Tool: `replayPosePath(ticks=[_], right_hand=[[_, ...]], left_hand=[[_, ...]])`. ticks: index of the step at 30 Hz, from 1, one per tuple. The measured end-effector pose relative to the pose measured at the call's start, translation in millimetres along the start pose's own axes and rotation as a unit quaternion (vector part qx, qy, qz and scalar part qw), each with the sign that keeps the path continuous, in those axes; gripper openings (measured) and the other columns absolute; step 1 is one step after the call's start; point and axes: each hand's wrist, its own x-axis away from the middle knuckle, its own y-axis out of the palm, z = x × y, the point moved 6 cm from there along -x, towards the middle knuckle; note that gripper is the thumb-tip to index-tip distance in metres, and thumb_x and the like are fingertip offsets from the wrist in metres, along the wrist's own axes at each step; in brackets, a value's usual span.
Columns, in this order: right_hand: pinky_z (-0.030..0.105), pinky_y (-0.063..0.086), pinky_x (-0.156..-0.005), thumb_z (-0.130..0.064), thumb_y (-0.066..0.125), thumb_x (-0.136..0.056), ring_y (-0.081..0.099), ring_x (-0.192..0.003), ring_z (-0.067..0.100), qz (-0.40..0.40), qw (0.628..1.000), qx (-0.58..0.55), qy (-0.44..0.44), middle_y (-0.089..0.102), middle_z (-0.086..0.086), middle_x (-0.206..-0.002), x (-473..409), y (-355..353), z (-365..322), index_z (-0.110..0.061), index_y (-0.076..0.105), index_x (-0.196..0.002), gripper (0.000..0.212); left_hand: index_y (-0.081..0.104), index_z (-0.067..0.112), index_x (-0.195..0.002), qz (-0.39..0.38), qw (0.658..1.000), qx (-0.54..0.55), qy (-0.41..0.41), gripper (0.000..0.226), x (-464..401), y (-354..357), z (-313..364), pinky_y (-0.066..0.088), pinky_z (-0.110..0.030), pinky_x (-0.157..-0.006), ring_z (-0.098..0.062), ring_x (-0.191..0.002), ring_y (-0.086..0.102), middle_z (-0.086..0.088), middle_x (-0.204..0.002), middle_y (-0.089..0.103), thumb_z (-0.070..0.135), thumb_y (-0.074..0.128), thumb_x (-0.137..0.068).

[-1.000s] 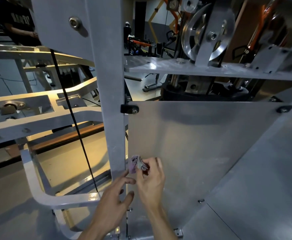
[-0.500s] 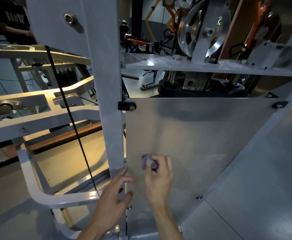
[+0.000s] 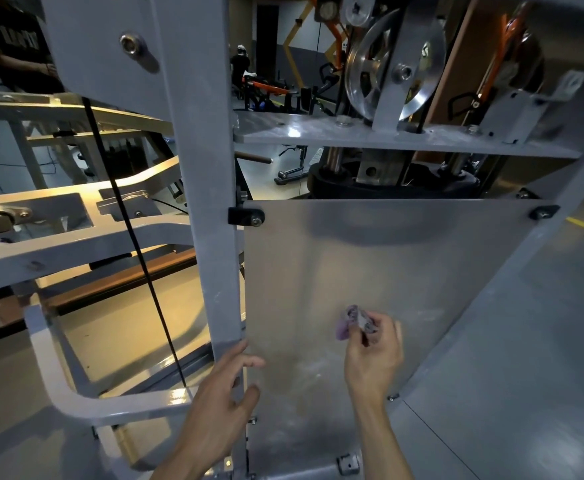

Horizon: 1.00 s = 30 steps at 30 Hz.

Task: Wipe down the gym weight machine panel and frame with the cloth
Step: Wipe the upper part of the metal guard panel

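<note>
A brushed metal panel (image 3: 380, 258) fills the middle of the weight machine, bolted beside a grey upright frame post (image 3: 207, 202). My right hand (image 3: 373, 355) grips a small bunched purple cloth (image 3: 353, 320) and presses it against the panel's lower middle. My left hand (image 3: 221, 400) rests with relaxed fingers on the lower part of the post, thumb near the panel's left edge. Smudges show on the panel below the cloth.
A pulley wheel (image 3: 394, 71) and a grey crossbar (image 3: 387, 136) sit above the panel. A black cable (image 3: 134, 244) runs down left of the post, past grey frame arms (image 3: 76, 237). Grey floor lies at right. A person in a dark shirt (image 3: 17, 43) stands at far left.
My right hand has slid the cloth to the right across the panel, from beside the post towards its middle. My left hand has stayed on the post.
</note>
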Motion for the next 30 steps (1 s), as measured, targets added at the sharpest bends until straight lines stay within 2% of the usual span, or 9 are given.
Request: replayPosePath(ticks=[3,6,13,15,19,21,24,27,30], right_hand=[[0.034,0.052,-0.070,-0.018,0.077,-0.091,0.060,-0.076,0.011,0.029,1.000,0.001,0.009,0.056,-0.005,-0.088,6,4,0,-0.018,0.063,-0.088,0.015],[0.034,0.052,-0.066,-0.021,0.077,-0.093,0.060,-0.074,0.015,-0.034,0.999,-0.017,-0.011,0.053,-0.011,-0.088,36,32,-16,-0.017,0.063,-0.085,0.016],[0.009,0.048,-0.068,-0.005,0.074,-0.084,0.066,-0.077,0.001,-0.150,0.985,-0.065,-0.049,0.060,-0.003,-0.092,59,58,-40,-0.009,0.068,-0.088,0.008],[0.014,0.053,-0.067,0.000,0.074,-0.088,0.069,-0.074,0.005,-0.139,0.986,-0.075,-0.043,0.061,-0.002,-0.092,43,45,-34,-0.008,0.068,-0.089,0.010],[0.028,0.056,-0.069,-0.012,0.075,-0.091,0.069,-0.074,0.011,-0.060,0.998,-0.031,-0.021,0.061,-0.007,-0.090,0,9,-7,-0.015,0.068,-0.089,0.009],[0.025,0.054,-0.072,-0.012,0.075,-0.091,0.068,-0.077,0.014,-0.015,1.000,-0.020,0.005,0.059,-0.009,-0.091,-16,-11,4,-0.014,0.068,-0.090,0.008],[0.015,0.048,-0.071,-0.014,0.075,-0.090,0.063,-0.078,0.004,0.020,1.000,-0.006,0.016,0.057,-0.014,-0.091,-19,-20,3,-0.013,0.066,-0.090,0.009],[0.016,0.047,-0.068,-0.009,0.077,-0.089,0.060,-0.078,0.004,-0.028,0.999,-0.018,0.005,0.056,-0.011,-0.090,3,3,-7,-0.015,0.064,-0.089,0.013],[0.014,0.046,-0.068,-0.004,0.077,-0.086,0.061,-0.077,0.002,-0.099,0.994,-0.030,-0.028,0.057,-0.009,-0.089,28,26,-24,-0.018,0.064,-0.087,0.019]], left_hand=[[0.058,0.047,-0.105,0.000,1.000,-0.003,0.001,0.032,-1,1,3,0.028,-0.023,-0.115,0.006,-0.138,0.028,0.034,-0.152,0.023,0.017,0.067,-0.096],[0.058,0.047,-0.105,0.006,1.000,-0.013,-0.001,0.031,-1,1,4,0.029,-0.023,-0.114,0.005,-0.137,0.029,0.034,-0.151,0.023,0.018,0.067,-0.096],[0.057,0.046,-0.103,0.028,0.999,-0.019,0.005,0.031,-3,3,6,0.028,-0.014,-0.103,0.005,-0.133,0.034,0.028,-0.153,0.031,0.019,0.068,-0.096],[0.059,0.046,-0.103,0.039,0.999,-0.005,0.002,0.033,-2,3,6,0.029,-0.012,-0.100,0.006,-0.130,0.036,0.027,-0.152,0.034,0.015,0.068,-0.095],[0.060,0.046,-0.103,0.043,0.999,0.003,-0.009,0.036,-1,6,7,0.031,-0.022,-0.110,0.003,-0.131,0.036,0.027,-0.152,0.033,0.012,0.069,-0.094],[0.061,0.045,-0.103,0.048,0.999,0.008,-0.014,0.035,1,6,7,0.033,-0.024,-0.111,0.003,-0.131,0.037,0.026,-0.152,0.034,0.012,0.068,-0.094],[0.062,0.044,-0.103,0.060,0.998,0.021,-0.010,0.035,3,8,8,0.035,-0.022,-0.108,0.004,-0.130,0.038,0.025,-0.152,0.036,0.011,0.068,-0.094],[0.061,0.044,-0.103,0.068,0.997,0.015,-0.014,0.034,2,12,9,0.034,-0.022,-0.108,0.004,-0.131,0.036,0.027,-0.152,0.032,0.011,0.068,-0.094],[0.062,0.042,-0.100,0.096,0.995,0.012,-0.016,0.035,1,14,8,0.043,-0.032,-0.109,-0.003,-0.134,0.043,0.023,-0.149,0.041,0.008,0.067,-0.093]])
